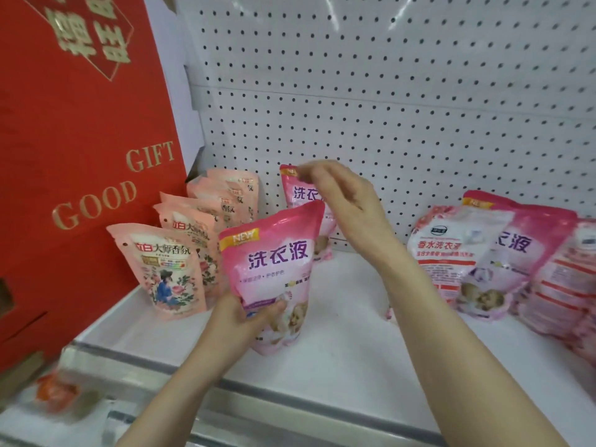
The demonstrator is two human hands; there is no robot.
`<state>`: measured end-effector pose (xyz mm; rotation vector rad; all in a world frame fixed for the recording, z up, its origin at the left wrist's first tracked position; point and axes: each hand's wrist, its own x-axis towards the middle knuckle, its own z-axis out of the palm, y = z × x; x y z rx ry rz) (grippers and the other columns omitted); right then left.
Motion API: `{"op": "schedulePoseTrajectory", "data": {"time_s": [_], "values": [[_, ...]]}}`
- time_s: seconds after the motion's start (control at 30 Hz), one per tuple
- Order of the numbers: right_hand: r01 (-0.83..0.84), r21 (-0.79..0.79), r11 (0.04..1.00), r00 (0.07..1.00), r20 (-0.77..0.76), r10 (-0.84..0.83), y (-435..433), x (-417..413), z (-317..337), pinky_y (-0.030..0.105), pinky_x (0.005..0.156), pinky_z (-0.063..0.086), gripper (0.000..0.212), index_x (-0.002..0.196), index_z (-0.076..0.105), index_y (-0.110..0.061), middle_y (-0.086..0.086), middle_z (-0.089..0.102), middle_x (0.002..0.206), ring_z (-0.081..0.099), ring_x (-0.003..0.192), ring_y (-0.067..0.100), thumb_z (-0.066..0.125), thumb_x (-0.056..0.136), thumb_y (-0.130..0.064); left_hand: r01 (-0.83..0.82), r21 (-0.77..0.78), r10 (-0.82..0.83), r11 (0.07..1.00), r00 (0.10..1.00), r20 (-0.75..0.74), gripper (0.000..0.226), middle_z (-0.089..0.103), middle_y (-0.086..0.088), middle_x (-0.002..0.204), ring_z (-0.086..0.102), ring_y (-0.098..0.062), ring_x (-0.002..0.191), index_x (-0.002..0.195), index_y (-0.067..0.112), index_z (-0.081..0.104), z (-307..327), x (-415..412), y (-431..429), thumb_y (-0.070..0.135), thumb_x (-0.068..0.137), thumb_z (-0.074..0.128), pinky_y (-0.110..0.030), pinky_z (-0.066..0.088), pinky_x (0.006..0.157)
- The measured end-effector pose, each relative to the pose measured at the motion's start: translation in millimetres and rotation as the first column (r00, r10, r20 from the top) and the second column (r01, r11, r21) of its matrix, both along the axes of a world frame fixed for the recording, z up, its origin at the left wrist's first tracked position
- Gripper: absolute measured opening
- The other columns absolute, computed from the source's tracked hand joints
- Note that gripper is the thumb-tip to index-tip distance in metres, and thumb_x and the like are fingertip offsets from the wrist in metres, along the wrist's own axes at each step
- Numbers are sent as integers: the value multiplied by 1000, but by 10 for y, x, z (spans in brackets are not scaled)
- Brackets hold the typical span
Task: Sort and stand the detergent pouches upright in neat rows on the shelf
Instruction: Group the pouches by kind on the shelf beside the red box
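Note:
My left hand (250, 316) grips the lower part of a pink detergent pouch (274, 262) that stands upright near the shelf's front middle. Behind it a second pink pouch (298, 191) stands by the pegboard, and my right hand (338, 195) pinches its top corner. To the left, several peach floral pouches (167, 269) stand upright in a row running back. On the right, more pink pouches (516, 250) lean in a loose pile.
A large red gift box (80, 140) walls the shelf's left side. The white shelf (338, 343) has a metal front rail. A white pegboard (387, 108) forms the back wall. Blurred items lie on the lower level at bottom left.

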<state>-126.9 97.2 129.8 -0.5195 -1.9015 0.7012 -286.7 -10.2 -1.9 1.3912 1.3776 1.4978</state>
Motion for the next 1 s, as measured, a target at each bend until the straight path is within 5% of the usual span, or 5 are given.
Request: {"op": "schedulePoseTrajectory", "data": {"time_s": [0.13,0.33,0.5,0.63,1.0], "values": [[16,6,1000,932,363,-18,-176,46,65,34,78,55,11,94,78,-21,-3,75,86,69,80,12,77,85,-28,80,-14,-80,997,997,-1,39,74,3,108,71,-17,100,116,19,66,49,28,94,22,79,77,-26,58,78],[346,10,938,915,219,-340,213,0,-24,44,76,54,11,89,78,-14,3,72,76,65,75,25,73,88,-24,-104,25,105,994,994,-41,57,66,7,116,64,-10,106,126,20,50,108,137,393,9,77,79,-33,52,93],[462,23,887,861,230,-454,589,-180,-45,37,82,51,10,94,76,-15,-5,69,84,65,86,19,69,90,-20,-62,65,73,996,981,-182,56,60,12,123,58,-2,113,134,26,44,131,179,693,14,85,71,-9,47,82],[525,57,849,819,237,-522,821,-295,-50,30,75,41,10,93,73,-12,5,72,94,63,88,24,65,91,-19,-128,3,124,992,955,-269,74,55,-3,134,55,-22,121,144,22,36,142,173,1023,15,80,73,-44,49,97],[553,145,820,784,241,-572,1004,-291,-97,34,72,42,23,90,69,-7,8,67,92,60,86,27,58,97,-26,-291,36,282,956,880,-382,80,54,-8,125,51,-24,117,136,10,42,59,269,1403,26,71,85,-34,46,89]]}}
